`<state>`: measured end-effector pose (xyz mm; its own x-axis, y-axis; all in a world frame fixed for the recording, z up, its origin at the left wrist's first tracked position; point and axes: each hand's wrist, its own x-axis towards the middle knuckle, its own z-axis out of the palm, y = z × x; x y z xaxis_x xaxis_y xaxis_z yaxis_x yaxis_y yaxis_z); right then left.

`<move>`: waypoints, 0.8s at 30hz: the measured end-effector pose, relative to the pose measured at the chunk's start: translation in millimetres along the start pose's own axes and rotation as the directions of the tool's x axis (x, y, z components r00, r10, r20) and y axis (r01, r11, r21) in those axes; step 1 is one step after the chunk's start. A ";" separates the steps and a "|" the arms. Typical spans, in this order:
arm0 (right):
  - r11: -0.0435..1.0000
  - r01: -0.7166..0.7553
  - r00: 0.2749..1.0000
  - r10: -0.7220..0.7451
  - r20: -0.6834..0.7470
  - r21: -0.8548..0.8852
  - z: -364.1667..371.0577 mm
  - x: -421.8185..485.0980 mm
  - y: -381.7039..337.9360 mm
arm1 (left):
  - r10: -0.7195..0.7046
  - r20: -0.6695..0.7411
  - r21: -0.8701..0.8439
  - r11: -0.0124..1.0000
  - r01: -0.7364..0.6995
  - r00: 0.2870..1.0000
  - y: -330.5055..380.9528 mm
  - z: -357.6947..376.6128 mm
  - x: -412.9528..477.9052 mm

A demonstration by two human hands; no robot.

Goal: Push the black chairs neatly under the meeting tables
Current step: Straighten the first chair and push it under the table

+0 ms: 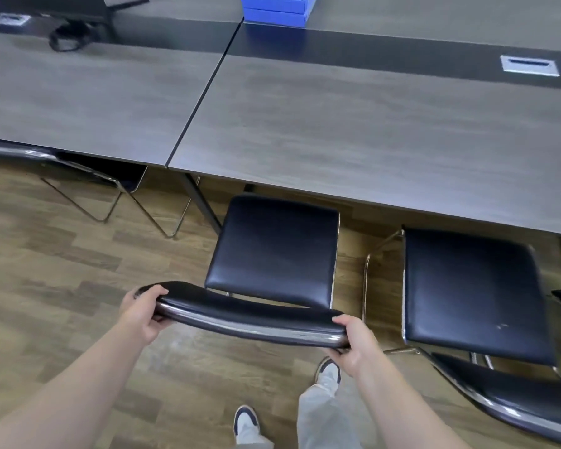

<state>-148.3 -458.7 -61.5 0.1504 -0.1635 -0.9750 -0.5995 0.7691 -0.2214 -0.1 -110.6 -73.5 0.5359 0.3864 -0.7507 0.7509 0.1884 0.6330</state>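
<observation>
A black padded chair (274,247) with a chrome frame stands in front of me, its seat just short of the grey meeting table (353,134). My left hand (143,311) grips the left end of its backrest (246,315). My right hand (353,340) grips the right end. A second black chair (470,293) stands to the right, its seat out from under the table edge. On the left, a third chair (88,171) is pushed under the neighbouring table (88,95), with only its frame and part of its seat showing.
Blue boxes (277,9) lie at the far side where the two tables meet. A metal cable hatch (529,64) is set in the right table. A dark cable (68,38) lies at the back left. Wood-pattern floor (46,270) spreads to my left.
</observation>
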 end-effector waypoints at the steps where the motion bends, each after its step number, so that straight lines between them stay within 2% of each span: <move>1: 1.000 -0.002 1.000 0.002 0.008 0.006 1.5 0.0 -9.8 | 0.008 -0.008 -0.006 1.000 -0.008 1.000 5.0 8.1 -2.3; 14: 0.995 0.076 0.997 -0.077 0.014 0.068 24.3 35.8 -162.8 | 0.084 0.055 -0.083 0.993 -0.080 0.995 72.3 158.1 -2.7; 24: 0.982 0.140 0.990 -0.141 0.002 0.129 79.4 59.9 -210.7 | 0.081 0.109 -0.061 0.995 -0.074 0.991 124.4 210.9 61.2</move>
<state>49.4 -581.5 -71.8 0.2351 -0.2690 -0.9340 -0.4663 0.8119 -0.3512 207.5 -253.9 -80.6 0.6337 0.2992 -0.7134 0.6841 0.2138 0.6974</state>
